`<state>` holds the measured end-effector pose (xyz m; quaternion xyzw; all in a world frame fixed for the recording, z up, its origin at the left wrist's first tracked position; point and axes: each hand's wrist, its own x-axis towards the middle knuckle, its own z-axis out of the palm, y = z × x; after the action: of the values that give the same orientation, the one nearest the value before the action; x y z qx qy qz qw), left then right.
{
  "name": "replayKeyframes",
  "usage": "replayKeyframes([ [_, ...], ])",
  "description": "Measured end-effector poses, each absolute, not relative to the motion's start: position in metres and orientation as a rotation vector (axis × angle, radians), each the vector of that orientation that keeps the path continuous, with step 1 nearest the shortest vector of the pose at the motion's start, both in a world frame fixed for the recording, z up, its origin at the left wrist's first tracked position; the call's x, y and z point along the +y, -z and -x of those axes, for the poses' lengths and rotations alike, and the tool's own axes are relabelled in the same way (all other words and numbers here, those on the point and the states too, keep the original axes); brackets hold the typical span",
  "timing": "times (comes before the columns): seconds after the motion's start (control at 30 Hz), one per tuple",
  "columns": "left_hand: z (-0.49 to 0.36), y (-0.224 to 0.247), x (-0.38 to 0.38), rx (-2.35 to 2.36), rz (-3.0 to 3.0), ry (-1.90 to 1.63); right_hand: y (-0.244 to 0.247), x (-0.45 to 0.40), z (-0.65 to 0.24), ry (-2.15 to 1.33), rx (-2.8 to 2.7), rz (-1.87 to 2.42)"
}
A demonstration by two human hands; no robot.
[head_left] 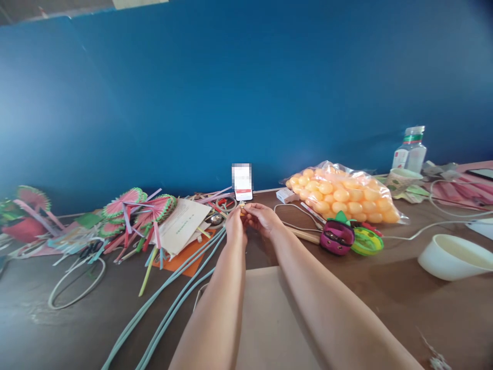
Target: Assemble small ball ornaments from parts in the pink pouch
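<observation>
From my end, nearest first: beige flat surface (275, 318) low in the middle, under the forearms. Pale blue cords (169, 293) run up on the left over the dark tabletop (365, 303). White bowl (442, 262) on the right; pale inside, can't make out contents.

Purple pouch (336, 237) has its mouth open, contents too dark for me to identify. Clear green container (367, 242) is just beside it.

Left hand (235, 226) and right hand (262, 218) meet mid-table. I read the fingertips of both as together, pinching a small yellowish piece (242, 206); it sits between them, just in front of the phone (243, 192). Can't resolve its shape.

Left of the hands: white papers (179, 226) partly over an orange sheet (192, 257), then pink-green paper fans (156, 210) and loose strips.

On the right, I've got a clear plastic bag (341, 198) packed with round orange balls. Past it, paper cup (403, 180), contents unclear, and clear bottles (415, 151) upright behind. Blue panel (246, 92) closes off the back.
</observation>
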<state>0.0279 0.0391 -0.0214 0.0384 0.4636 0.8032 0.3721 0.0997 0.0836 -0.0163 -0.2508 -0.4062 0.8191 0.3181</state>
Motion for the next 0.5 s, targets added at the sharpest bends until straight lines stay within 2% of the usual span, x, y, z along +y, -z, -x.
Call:
replayKeyframes([
  [0.5,-0.0285,0.02,0.0394,1.133,-0.151,-2.116,0.0177,0.0838,-0.1023,-2.159,-1.011,0.573],
])
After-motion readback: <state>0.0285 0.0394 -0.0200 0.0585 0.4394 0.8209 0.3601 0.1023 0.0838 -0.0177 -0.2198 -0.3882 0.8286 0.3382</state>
